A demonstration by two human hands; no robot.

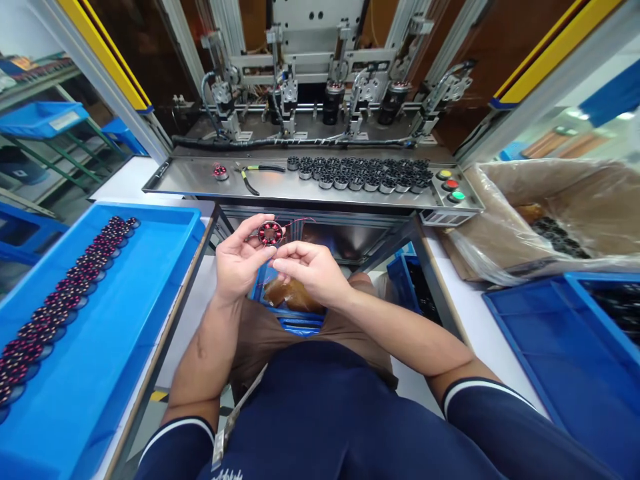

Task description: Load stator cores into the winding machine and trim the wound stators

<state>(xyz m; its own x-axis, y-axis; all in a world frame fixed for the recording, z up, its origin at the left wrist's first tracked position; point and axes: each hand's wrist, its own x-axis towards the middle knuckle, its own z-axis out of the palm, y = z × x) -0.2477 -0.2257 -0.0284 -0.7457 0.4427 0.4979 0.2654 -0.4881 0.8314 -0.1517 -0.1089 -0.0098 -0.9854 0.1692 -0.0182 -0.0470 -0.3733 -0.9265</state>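
Copper-red windings ring the small round stator (270, 233) that I hold in front of my chest, above my lap. My left hand (239, 261) curls its fingers around the stator's left rim, thumb pressed near its lower edge. My right hand (311, 268) meets it from the right, thumb and forefinger pinched together on a thin red wire (299, 221) that trails off the stator to the right. Open air lies around both hands, with my knees and a blue bin (295, 313) below them.

Just beyond my hands runs the front edge of a steel shelf (310, 190), which carries a cluster of dark unwound cores (360, 172), a pair of cutters (253, 175), one wound stator (221, 172) and three coloured buttons (450, 185). Behind the shelf stands a winding machine (325, 87).

To my left, a blue tray (115, 313) holds a long double row of wound stators (65, 300); its raised right rim borders my left forearm. To my right sit a plastic-lined cardboard box (565, 213) and another blue tray (555, 347), well apart from my hands.
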